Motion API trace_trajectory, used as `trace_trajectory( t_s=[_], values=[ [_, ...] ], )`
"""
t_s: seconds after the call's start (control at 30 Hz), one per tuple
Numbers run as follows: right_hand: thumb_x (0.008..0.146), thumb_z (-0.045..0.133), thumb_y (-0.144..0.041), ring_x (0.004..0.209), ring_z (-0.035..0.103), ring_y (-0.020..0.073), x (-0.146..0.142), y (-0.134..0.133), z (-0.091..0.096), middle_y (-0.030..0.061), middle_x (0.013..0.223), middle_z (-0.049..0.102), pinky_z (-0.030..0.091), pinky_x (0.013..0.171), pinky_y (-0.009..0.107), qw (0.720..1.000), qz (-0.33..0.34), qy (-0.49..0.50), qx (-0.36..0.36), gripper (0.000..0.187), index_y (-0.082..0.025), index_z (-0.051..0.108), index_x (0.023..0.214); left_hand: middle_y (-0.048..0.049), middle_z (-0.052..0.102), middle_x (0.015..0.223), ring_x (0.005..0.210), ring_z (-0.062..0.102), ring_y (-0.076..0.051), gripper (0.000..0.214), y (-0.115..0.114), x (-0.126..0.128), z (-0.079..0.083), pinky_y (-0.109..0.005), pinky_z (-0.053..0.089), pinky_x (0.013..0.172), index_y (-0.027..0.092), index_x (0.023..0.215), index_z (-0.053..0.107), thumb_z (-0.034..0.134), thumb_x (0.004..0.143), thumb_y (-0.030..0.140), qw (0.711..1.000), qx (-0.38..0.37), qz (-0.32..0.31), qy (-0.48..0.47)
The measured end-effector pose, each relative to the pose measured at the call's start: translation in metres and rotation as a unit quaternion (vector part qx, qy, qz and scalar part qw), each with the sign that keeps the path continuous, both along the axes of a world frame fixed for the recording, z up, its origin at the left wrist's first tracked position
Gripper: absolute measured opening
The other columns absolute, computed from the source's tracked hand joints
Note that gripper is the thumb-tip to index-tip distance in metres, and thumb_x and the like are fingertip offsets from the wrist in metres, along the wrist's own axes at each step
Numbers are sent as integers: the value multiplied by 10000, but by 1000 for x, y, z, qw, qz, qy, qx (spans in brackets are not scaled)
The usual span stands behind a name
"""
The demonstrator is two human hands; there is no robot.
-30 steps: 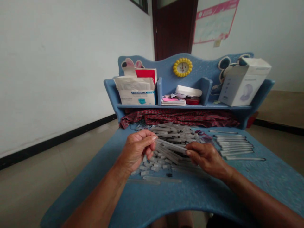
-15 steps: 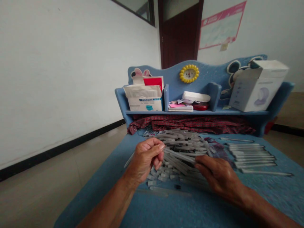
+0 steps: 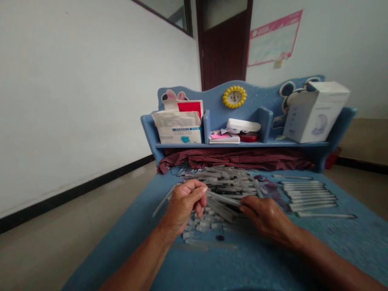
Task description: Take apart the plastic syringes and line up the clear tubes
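My left hand (image 3: 185, 204) is closed in a pinch at the left end of a translucent pen barrel (image 3: 223, 198). At the barrel's right end my right hand (image 3: 268, 214) is closed around it, its fingertips partly hidden. The barrel slants slightly down to the right, above a heap of clear and whitish pen parts (image 3: 226, 174). Several short translucent pen caps (image 3: 206, 223) lie just under my left hand. A small black piece (image 3: 220, 238) sits nearer to me, close to loose clear tubes (image 3: 212, 244). To the right, a row of assembled-looking pens (image 3: 312, 195) lies side by side.
A blue desk (image 3: 194, 270) carries everything. Along its back stands a blue shelf (image 3: 242, 144) with a mask box (image 3: 178, 133), papers (image 3: 224, 139), a red case (image 3: 249, 138) and a white box (image 3: 315, 115). Checked cloth (image 3: 236, 159) lies bunched below it.
The view has shifted slightly, so the scene sits a little further left. Both hands keep hold of the barrel, with little visible change in their grip.
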State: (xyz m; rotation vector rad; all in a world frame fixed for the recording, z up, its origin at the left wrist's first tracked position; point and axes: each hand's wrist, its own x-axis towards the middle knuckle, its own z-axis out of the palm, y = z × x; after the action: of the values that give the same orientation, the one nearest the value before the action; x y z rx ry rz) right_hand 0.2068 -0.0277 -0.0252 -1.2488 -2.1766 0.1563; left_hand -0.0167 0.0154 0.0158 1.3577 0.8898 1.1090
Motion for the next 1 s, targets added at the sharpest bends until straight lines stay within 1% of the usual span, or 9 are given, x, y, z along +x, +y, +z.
trace_trajectory(
  t_s=[0.13,0.37,0.53,0.7,0.77,0.83,0.87,0.93,1.0],
  values=[
    [919,411,-263,647,584,126,-1,2,7,14,737,629,367,584,223,1000,-4,-31,2,162,-183,548,952,49,538,483,321,397,-40,174,2,1,0,-145,350,315,138,740,570,614,764,304,999,2,-14,29],
    [906,418,-229,691,558,121,-7,2,14,25,791,623,347,609,222,993,-3,-110,38,149,-175,556,895,26,583,537,347,460,-64,197,3,2,1,-174,395,349,145,803,567,607,751,331,993,-14,-85,81],
    [886,432,-186,723,573,126,-8,-8,32,27,808,633,337,613,223,986,-48,-158,7,129,-181,561,878,20,596,553,354,474,-74,238,0,1,2,-182,388,362,147,844,565,592,746,362,984,-4,-126,123],
    [865,450,-191,692,596,143,-5,-15,50,35,811,654,325,572,233,966,-83,-242,-33,139,-181,585,833,7,618,582,371,499,-76,242,-2,4,-1,-176,365,382,151,865,575,572,757,367,973,10,-151,177],
    [865,445,-189,719,609,153,3,-13,52,43,829,662,341,584,234,958,-93,-267,-42,157,-182,598,833,10,613,572,362,485,-72,243,-2,5,-2,-175,352,376,151,857,578,568,755,370,970,14,-150,191],
    [872,436,-195,765,620,160,20,-6,53,53,866,670,364,614,234,947,-126,-290,-55,177,-187,611,849,15,606,561,349,464,-66,245,-1,5,-3,-172,338,367,149,852,578,560,753,373,970,21,-138,198],
    [876,434,-204,780,623,159,32,-1,52,59,896,674,376,635,235,939,-150,-302,-66,185,-190,617,861,17,603,557,345,454,-63,246,-1,5,-3,-170,333,363,149,852,578,556,754,374,971,25,-131,198],
    [878,444,-228,835,629,161,60,12,51,50,941,679,396,672,234,913,-228,-322,-99,189,-225,624,936,20,600,554,340,437,-60,246,0,4,-3,-168,326,355,149,846,578,555,751,375,972,34,-120,201],
    [884,414,-206,798,643,195,91,27,48,97,877,688,411,648,261,894,-280,-332,-114,233,-191,645,912,19,599,557,341,431,-59,245,0,4,-3,-168,329,354,148,841,581,560,746,372,970,37,-115,210]
  ],
)
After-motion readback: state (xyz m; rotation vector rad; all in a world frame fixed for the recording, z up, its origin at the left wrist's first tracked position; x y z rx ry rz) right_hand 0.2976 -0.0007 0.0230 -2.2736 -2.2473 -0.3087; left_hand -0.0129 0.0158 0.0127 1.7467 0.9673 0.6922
